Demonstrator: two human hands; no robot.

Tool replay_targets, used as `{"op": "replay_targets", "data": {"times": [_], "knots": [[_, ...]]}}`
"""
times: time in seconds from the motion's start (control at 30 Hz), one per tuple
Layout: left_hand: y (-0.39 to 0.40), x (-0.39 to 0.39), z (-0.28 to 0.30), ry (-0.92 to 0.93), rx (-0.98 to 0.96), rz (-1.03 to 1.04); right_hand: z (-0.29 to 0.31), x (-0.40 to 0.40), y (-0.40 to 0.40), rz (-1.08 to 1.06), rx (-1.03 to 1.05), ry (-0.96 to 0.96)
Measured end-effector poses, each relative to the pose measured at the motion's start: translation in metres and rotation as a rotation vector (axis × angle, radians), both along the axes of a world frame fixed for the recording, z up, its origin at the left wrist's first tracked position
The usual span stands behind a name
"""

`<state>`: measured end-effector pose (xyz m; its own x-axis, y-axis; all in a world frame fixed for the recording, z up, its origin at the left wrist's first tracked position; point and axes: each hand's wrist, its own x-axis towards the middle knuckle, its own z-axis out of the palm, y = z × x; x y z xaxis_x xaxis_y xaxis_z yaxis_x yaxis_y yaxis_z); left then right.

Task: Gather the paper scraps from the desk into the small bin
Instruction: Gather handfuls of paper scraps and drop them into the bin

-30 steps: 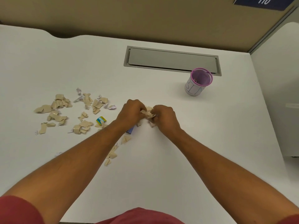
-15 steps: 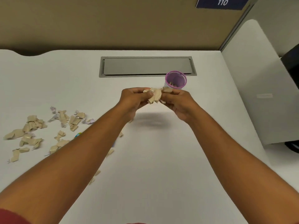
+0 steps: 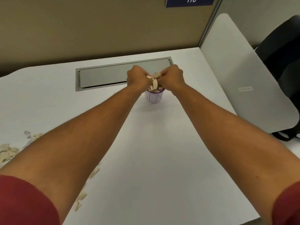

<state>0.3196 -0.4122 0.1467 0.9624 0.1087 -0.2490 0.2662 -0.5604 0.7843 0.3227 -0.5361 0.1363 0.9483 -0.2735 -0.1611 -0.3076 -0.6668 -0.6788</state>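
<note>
A small white bin (image 3: 154, 98) with a purple rim stands on the white desk (image 3: 162, 159), near the back. Directly above its mouth, my left hand (image 3: 138, 77) and my right hand (image 3: 172, 77) are pressed close together and hold a bunch of beige paper scraps (image 3: 154, 82) between them. Some of those scraps hang down into the bin's opening. More beige scraps (image 3: 7, 152) lie at the desk's left edge, and several others (image 3: 81, 197) lie beside my left forearm, partly hidden by it.
A grey cable-tray lid (image 3: 103, 75) is set into the desk behind the bin. A tan partition wall rises at the back. A white side panel (image 3: 243, 78) closes off the right edge, with a dark bag (image 3: 285, 62) behind it.
Both hands lifted the bunch of scraps off the desk and carried it forward and right to just above the bin. My head turned that way, so the left scrap pile slid toward the frame's edge.
</note>
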Motion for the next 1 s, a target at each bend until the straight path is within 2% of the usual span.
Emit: {"op": "replay_targets", "data": {"times": [0.07, 0.17, 0.4, 0.77, 0.87, 1.0], "knots": [[-0.002, 0.003, 0.002, -0.021, 0.079, -0.028, 0.004, 0.003, 0.001, 0.077, -0.128, 0.024], [-0.005, 0.006, 0.007, -0.002, 0.114, -0.050, 0.015, 0.007, -0.001, 0.144, -0.198, 0.054], [-0.006, 0.005, 0.016, 0.078, 0.016, -0.045, 0.028, 0.007, -0.010, 0.203, -0.151, 0.145], [0.021, -0.006, 0.015, -0.031, -0.052, -0.020, 0.015, -0.014, -0.019, 0.076, -0.020, -0.149], [0.051, -0.022, -0.003, -0.075, 0.040, -0.047, 0.001, -0.042, -0.022, 0.051, 0.014, -0.194], [0.098, -0.061, -0.043, -0.075, 0.335, -0.153, -0.046, -0.088, -0.011, 0.157, -0.010, -0.071]]}}
